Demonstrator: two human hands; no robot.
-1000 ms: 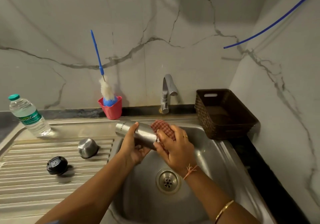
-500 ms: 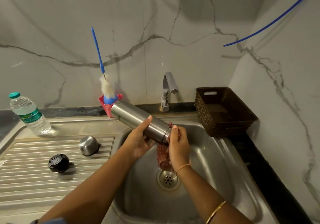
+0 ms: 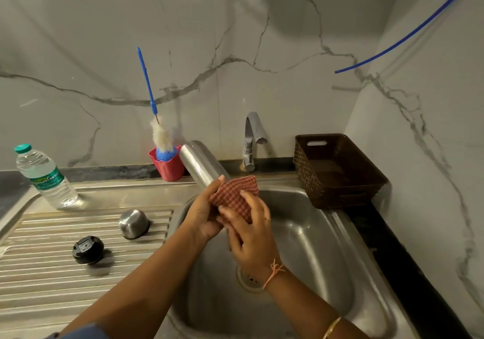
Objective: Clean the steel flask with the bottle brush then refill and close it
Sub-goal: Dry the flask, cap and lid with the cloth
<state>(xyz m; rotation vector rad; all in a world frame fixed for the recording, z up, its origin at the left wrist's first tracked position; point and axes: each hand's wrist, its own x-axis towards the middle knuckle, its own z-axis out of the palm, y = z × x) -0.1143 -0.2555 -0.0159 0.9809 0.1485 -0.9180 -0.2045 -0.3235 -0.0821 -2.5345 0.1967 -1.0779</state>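
Over the sink [image 3: 317, 244], the left hand [image 3: 203, 214] grips the flask [image 3: 200, 162] at mid-body, and the right hand [image 3: 251, 236] wraps a checked cloth [image 3: 235, 194] round its near end. The flask is tilted, its far end raised toward the red cup [image 3: 167, 169] that holds the brush [image 3: 161, 137] upright against the wall. On the draining board to the left lie a steel cap [image 3: 133, 223] and a black lid [image 3: 88, 249], with a water bottle [image 3: 44, 179] behind them; the tap [image 3: 252, 139] stands behind the sink and a brown basket [image 3: 366, 179] sits to its right.
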